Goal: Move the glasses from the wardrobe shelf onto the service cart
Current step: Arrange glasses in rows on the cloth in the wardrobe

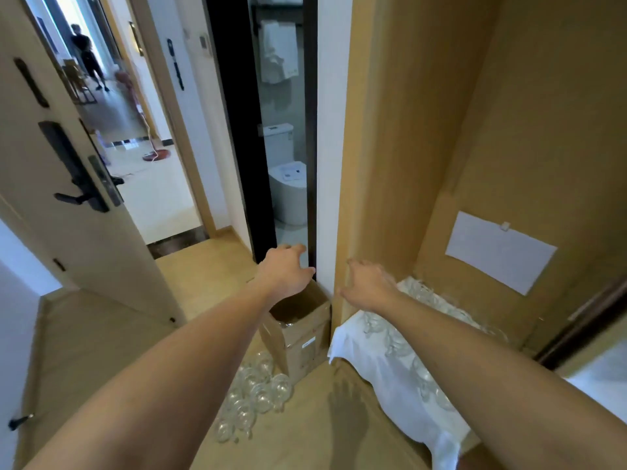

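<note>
Two bare hands reach fwd, neither holding anything: left hand [286, 268] w/ fingers loosely curled and slightly spread, right hand [368, 284] w/ fingers spread. Glasses [424, 334], too many and too blurred to count, lie on one white cloth [369, 359] below right fingers. More glasses on floor [252, 398] beside one cardboard box [300, 334] below left fingers

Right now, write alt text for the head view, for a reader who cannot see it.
Two bare arms reach forward, left hand and right hand open and holding nothing. Under the right arm, clear glasses crowd a white cloth on a wardrobe shelf; more glasses on the floor sit beside an open cardboard box.
</note>
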A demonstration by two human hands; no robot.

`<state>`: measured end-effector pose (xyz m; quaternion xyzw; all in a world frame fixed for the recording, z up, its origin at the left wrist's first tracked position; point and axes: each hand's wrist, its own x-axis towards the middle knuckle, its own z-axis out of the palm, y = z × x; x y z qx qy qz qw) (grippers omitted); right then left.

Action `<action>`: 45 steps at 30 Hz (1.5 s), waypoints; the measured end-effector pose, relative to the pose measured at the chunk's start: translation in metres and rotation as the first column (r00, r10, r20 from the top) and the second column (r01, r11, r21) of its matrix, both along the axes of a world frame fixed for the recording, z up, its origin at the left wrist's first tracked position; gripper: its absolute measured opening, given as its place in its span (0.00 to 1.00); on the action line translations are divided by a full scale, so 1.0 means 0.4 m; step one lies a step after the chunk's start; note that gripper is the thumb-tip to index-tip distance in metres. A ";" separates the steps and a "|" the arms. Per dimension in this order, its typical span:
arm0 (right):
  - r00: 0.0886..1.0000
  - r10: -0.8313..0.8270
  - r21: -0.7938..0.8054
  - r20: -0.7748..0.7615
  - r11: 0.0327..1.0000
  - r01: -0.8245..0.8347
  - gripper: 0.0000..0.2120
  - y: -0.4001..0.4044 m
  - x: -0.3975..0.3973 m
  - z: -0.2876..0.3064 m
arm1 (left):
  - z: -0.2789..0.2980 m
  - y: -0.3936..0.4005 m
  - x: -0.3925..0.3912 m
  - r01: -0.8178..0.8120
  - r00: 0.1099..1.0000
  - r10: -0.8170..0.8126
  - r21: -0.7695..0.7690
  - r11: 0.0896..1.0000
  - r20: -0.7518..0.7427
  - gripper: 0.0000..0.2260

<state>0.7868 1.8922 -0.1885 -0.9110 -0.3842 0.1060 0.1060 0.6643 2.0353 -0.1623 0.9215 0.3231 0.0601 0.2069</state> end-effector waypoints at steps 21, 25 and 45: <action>0.848 -0.472 -0.168 -0.242 0.881 0.443 0.30 -0.115 0.373 -0.418 | -0.397 0.021 0.547 0.341 0.881 -0.372 -0.150 0.928 -0.294 0.27; 0.790 -0.553 -0.245 -0.266 0.831 0.500 0.31 -0.145 0.405 -0.493 | -0.478 0.002 0.606 0.366 0.851 -0.418 -0.211 0.906 -0.318 0.27; 0.351 -0.822 -0.353 -0.448 0.523 0.776 0.27 -0.091 0.362 -0.811 | -0.856 0.018 0.708 0.367 0.770 -0.543 -0.464 0.806 -0.335 0.25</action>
